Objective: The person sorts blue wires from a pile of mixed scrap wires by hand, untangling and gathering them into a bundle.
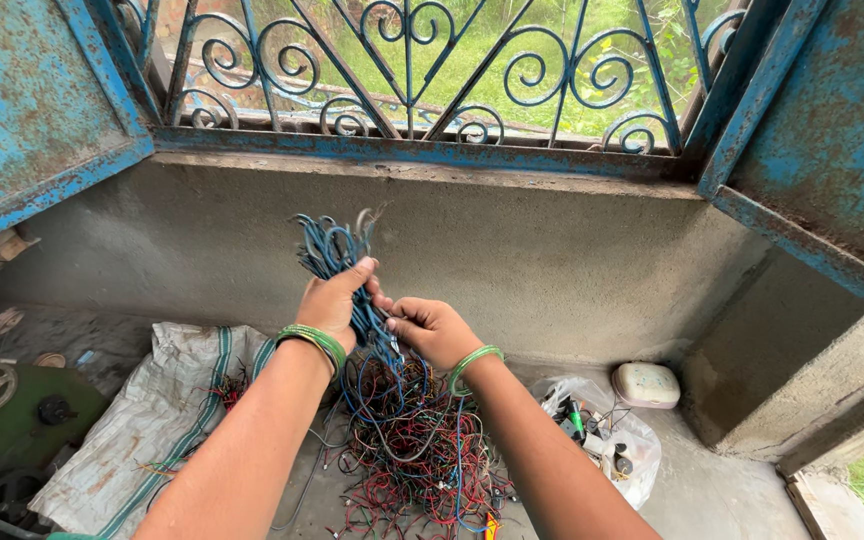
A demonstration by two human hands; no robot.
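Rising behind everything, a blue iron window grille (407, 70) with scrolled bars tops a grey plaster wall (552, 270), and the tangled heap of red, blue and black wires (417, 450) on the floor serves as the landmark here. Left of the heap lies a white woven sack (157, 400) with green stripes, spread flat, it seems, to keep loose strands off the concrete; farther left sits a green machine (2, 410) with a pulley wheel. Right of the heap rests a clear plastic bag (607, 440) of small parts, and beyond it a pale oval box (645, 384) against the wall. Directly above the heap, the left hand (337, 300) is closed tight around a bundle of blue wires (337, 255), holding it upright so the ends fan out clear of the tangle. Beside it, the right hand (432, 330) pinches the bundle's lower strands between thumb and fingers, apparently to keep them gathered. Green bangles (314, 342) circle both wrists.
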